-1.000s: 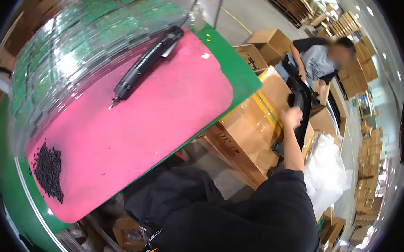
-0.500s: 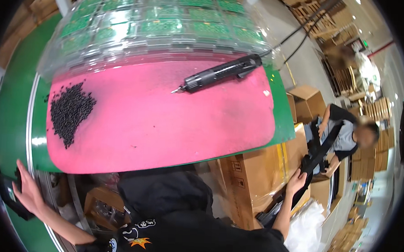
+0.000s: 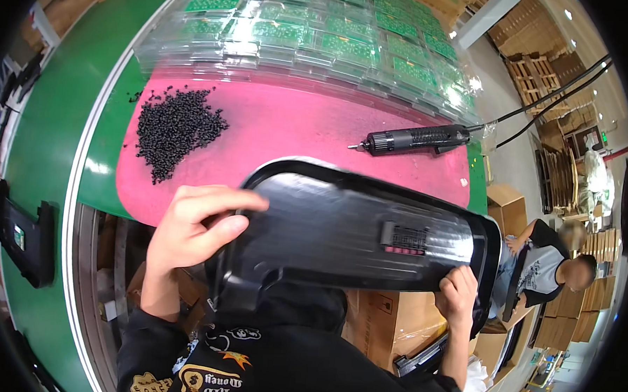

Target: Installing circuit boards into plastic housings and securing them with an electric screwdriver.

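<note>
The right hand (image 3: 457, 297) pinches the lower rim of a black panel (image 3: 319, 231), which partly hides a pink mat (image 3: 282, 124). At the panel's left end, the left hand (image 3: 193, 226) has thumb and forefinger apart; its grip I cannot tell. Farther lie black screws (image 3: 177, 127).
</note>
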Available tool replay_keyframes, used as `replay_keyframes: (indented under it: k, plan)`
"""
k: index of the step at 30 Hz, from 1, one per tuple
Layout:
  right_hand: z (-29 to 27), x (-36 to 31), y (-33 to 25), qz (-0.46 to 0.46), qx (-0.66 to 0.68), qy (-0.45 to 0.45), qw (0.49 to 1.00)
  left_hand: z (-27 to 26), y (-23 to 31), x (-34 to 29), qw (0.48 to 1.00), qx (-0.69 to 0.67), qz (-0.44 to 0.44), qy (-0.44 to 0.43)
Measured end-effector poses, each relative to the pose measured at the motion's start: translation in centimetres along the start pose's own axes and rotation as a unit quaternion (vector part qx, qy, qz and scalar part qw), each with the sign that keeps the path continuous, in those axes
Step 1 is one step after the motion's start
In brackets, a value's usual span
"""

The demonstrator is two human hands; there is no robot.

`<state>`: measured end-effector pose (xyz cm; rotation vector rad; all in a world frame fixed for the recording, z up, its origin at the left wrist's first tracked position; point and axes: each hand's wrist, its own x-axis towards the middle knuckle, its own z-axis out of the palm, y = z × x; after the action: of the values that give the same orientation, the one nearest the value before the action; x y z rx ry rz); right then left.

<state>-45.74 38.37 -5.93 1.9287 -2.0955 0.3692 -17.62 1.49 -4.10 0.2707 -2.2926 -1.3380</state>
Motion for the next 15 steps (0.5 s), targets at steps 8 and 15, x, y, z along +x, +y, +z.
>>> replay_keyframes:
  k: [8, 15]
  plan:
    - [-1.8, 15.6, 1.4, 0.061, 0.248, 0.097, 0.962, -1.6, -3.2, -2.6, 0.973, 0.075, 0.012, 0.218]
    - [4.1, 32.2, 10.6, 0.065, 0.004, 0.076, 0.995, -1.6, -4.8, -2.9, 0.948, -0.012, 0.05, 0.313]
